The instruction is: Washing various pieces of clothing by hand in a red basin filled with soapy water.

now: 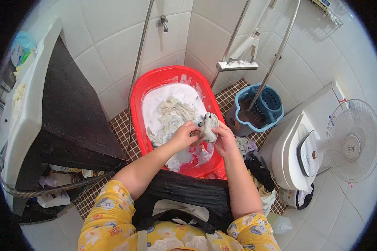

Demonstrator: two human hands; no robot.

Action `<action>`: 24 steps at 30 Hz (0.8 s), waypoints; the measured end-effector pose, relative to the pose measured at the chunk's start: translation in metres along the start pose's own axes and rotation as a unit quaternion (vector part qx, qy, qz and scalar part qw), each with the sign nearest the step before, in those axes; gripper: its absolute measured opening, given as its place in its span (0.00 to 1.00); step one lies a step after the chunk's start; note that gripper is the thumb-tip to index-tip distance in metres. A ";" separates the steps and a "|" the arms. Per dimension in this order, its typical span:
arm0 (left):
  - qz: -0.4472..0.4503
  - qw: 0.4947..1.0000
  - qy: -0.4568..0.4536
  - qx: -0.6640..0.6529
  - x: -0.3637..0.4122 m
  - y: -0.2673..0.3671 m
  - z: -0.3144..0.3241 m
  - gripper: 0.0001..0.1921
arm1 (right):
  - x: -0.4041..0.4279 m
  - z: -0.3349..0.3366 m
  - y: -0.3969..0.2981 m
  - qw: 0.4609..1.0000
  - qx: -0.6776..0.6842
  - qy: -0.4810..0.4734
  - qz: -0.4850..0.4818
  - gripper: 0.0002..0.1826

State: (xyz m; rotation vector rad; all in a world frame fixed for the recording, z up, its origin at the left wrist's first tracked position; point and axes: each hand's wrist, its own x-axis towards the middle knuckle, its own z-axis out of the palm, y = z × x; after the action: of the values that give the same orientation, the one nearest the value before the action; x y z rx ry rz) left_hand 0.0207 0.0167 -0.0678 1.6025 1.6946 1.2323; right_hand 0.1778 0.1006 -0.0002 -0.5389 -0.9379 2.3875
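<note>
A red plastic tub [137, 103] full of white suds [158, 94] stands before me on the floor. Above its near right part, my right hand [223, 139] grips a small, wet, pale cloth item [210, 127] with dark marks, possibly a sock. The fingers of my left hand [185, 135] pinch its left side. In the suds behind my hands lies a bunched, off-white wet garment [176, 109]. Red fabric [195, 153] shows in the water below the held cloth.
A blue mop bucket [260, 125] with a mop handle [276, 56] stands right of the tub. Farther right are a toilet [286, 157] and a fan [352, 147]. Dark clothes [259, 169] lie on the floor. A washbasin [34, 103] and a hose [138, 59] stand left.
</note>
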 end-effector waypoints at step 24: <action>-0.130 0.913 0.146 -0.358 0.015 -0.006 -0.013 0.08 | 0.023 -0.041 0.016 0.931 -0.262 0.212 -0.142 0.27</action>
State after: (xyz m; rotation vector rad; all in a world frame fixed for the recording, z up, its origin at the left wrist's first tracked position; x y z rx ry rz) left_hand 0.0033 0.0285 -0.0636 0.7604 1.3083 1.7389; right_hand 0.1765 0.1245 -0.0432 -0.9921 -1.3397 1.6566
